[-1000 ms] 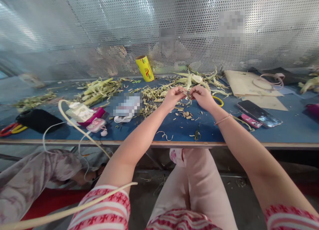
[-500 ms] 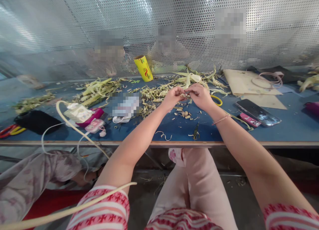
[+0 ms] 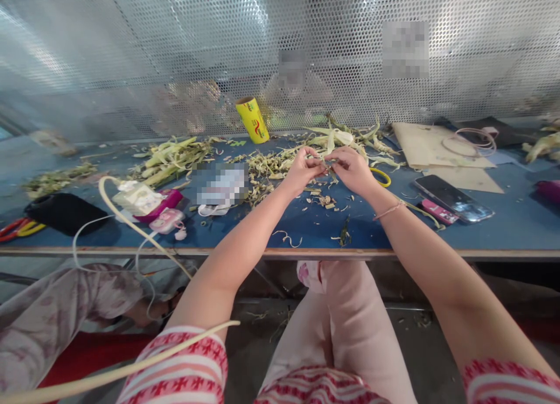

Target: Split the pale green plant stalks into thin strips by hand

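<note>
My left hand [image 3: 303, 172] and my right hand [image 3: 352, 171] meet above the table, fingertips pinched close together. Between them is a small greenish plant scrap [image 3: 328, 166], mostly covered by the fingers; its exact kind is unclear. Just behind my hands lies a heap of pale green stems and leaves [image 3: 332, 139]. A band of shredded plant trimmings [image 3: 271, 162] spreads to the left of them. Loose bits [image 3: 326, 201] lie on the blue table below my hands, with a darker leaf [image 3: 345, 234] closer to the front edge.
A bundle of pale stalks [image 3: 170, 159] and a yellow tube [image 3: 252, 121] stand left of centre. A yellow ring handle [image 3: 381, 178], a dark phone [image 3: 455, 198] and cardboard [image 3: 437, 144] are to the right. A cream cable [image 3: 144, 229] hangs over the table edge [image 3: 306, 253].
The fingers of my left hand have shifted slightly at the pinch, the index finger arching higher. The scrap between my hands has turned a little. My right hand has hardly moved.
</note>
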{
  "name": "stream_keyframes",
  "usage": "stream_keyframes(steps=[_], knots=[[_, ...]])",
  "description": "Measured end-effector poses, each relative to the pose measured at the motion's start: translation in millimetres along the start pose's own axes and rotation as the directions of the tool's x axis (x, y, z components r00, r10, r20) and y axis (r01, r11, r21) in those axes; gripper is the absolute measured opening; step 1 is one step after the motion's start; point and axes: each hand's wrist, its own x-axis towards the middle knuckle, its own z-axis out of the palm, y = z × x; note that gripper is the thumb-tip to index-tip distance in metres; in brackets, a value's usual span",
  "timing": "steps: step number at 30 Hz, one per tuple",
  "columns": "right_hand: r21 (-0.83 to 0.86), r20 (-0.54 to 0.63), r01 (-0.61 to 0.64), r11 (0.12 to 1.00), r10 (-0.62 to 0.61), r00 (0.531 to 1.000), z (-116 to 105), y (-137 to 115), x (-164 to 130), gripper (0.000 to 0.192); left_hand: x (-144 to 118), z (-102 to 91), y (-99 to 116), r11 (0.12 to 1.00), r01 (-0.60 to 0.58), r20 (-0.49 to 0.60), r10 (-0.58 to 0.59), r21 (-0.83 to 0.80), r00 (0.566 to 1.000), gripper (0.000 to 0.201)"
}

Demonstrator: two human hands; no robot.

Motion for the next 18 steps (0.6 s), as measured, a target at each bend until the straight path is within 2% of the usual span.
stream_keyframes(steps=[10,18], knots=[[0.056,0.042,-0.009,0.998,0.006,0.999,0.2,-1.2,-0.8,0.028,-0.1,4.6,1.8,0.997,0.045,-0.081,-0.04,0.063,0.996,0.037],[0.128,0.024,-0.089,0.988,0.086,0.996,0.5,-4.0,0.7,0.022,1.9,3.8,0.0,0.998,-0.009,-0.118,0.016,0.059,0.993,0.027]])
